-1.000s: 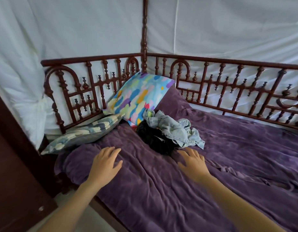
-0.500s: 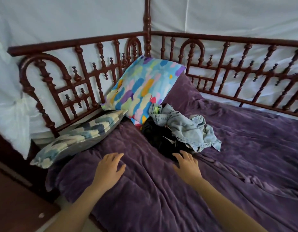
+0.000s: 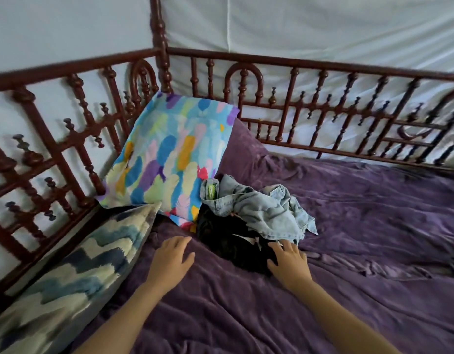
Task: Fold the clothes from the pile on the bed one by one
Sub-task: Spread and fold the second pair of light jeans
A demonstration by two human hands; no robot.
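A small pile of clothes lies on the purple bed cover (image 3: 348, 264) near the head corner. Light blue denim jeans (image 3: 261, 213) lie crumpled on top, with a green label at the waistband. Under them is a black garment (image 3: 231, 241) with a white patch showing. My right hand (image 3: 288, 261) rests palm down on the near edge of the black garment, fingers spread, just below the jeans' hem. My left hand (image 3: 171, 259) hovers palm down over the bed cover, a little left of the pile, holding nothing.
A colourful pillow (image 3: 169, 157) leans against the corner of the dark red wooden bed rail (image 3: 323, 65) behind the pile. A blue and cream patterned pillow (image 3: 75, 267) lies along the left rail. White cloth hangs behind the rails.
The view has moved closer to the pile. Both hands have reached forward; my right hand now touches the black garment, where before it was on the bed cover just short of it.
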